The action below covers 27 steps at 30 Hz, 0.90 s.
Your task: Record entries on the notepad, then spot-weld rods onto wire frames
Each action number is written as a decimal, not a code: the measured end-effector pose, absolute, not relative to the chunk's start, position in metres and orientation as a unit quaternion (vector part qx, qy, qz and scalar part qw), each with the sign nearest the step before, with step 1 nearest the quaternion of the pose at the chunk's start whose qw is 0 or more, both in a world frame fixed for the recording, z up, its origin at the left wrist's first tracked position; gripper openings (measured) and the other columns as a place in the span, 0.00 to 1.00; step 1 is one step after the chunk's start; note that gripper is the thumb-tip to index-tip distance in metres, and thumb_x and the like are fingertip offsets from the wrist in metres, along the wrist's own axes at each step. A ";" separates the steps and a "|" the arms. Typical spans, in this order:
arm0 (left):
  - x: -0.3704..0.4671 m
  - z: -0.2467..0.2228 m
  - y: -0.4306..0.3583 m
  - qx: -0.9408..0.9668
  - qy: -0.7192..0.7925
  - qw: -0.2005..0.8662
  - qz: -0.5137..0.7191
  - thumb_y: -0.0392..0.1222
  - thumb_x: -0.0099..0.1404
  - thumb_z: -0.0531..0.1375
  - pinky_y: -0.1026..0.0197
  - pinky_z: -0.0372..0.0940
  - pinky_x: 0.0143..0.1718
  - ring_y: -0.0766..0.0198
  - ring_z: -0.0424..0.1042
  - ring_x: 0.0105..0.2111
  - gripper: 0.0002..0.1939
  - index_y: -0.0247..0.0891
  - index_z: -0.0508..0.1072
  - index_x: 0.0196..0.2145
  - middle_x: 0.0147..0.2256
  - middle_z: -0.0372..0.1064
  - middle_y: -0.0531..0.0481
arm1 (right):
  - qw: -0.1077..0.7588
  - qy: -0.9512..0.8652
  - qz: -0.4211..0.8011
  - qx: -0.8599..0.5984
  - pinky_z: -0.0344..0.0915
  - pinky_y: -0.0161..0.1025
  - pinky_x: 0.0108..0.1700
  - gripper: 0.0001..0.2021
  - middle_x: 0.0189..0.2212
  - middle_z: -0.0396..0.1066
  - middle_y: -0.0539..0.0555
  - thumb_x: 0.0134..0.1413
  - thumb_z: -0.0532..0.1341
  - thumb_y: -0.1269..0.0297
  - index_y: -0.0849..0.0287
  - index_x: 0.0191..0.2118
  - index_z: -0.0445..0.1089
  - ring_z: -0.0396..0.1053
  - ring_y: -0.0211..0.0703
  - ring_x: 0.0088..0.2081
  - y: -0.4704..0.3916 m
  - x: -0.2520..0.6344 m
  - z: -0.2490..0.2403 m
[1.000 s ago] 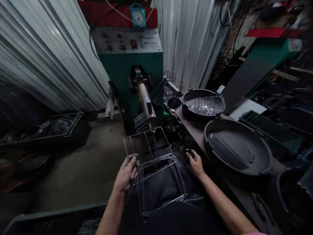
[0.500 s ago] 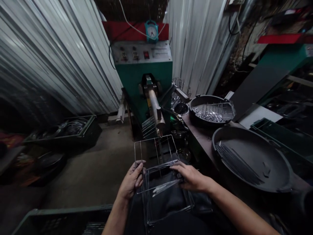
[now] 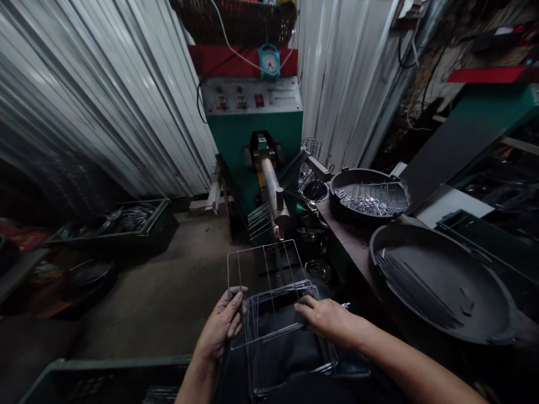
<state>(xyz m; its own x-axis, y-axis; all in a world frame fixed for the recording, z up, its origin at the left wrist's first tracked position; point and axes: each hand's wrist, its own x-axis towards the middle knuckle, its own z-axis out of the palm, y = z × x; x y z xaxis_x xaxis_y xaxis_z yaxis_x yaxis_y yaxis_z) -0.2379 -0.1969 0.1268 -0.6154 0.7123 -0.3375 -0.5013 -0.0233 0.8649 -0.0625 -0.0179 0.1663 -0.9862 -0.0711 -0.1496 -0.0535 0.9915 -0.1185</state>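
Observation:
My left hand (image 3: 223, 322) is closed on the left side of a rectangular wire rack (image 3: 265, 261), which tilts up away from me with a few parallel crosswires. My right hand (image 3: 326, 320) is closed near the rack's lower right corner. Pale tips of thin metal wires (image 3: 346, 306) poke out behind its knuckles; the rest of them is hidden by the hand. Under the rack, a stack of rectangular wire frames (image 3: 253, 359) rests on my dark-clothed lap. Just beyond the rack's far edge is the glowing tip of a spot welder's electrode arm (image 3: 273, 188).
The green welder (image 3: 229, 132) stands ahead, a small blue clock (image 3: 269, 60) on it. To the right, one round black pan (image 3: 475, 280) holds dark rods, another pan (image 3: 337, 209) short shiny wires. Crates stand at the left (image 3: 162, 221) and lower left (image 3: 105, 365).
My right hand has turned, so the bundle of wires that pointed left over the rack no longer shows there; only tips stick out at the right. The rack has shifted slightly down and left in view.

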 end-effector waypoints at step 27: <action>-0.239 0.130 -0.203 0.112 0.561 0.436 0.695 0.50 0.54 0.59 0.74 0.40 0.09 0.81 0.43 0.07 0.16 0.38 0.64 0.37 0.18 0.63 0.59 | 0.091 0.992 -0.074 -0.040 0.58 0.32 0.28 0.08 0.34 0.66 0.53 0.54 0.53 0.71 0.59 0.40 0.64 0.67 0.37 0.30 -0.017 -0.060 0.168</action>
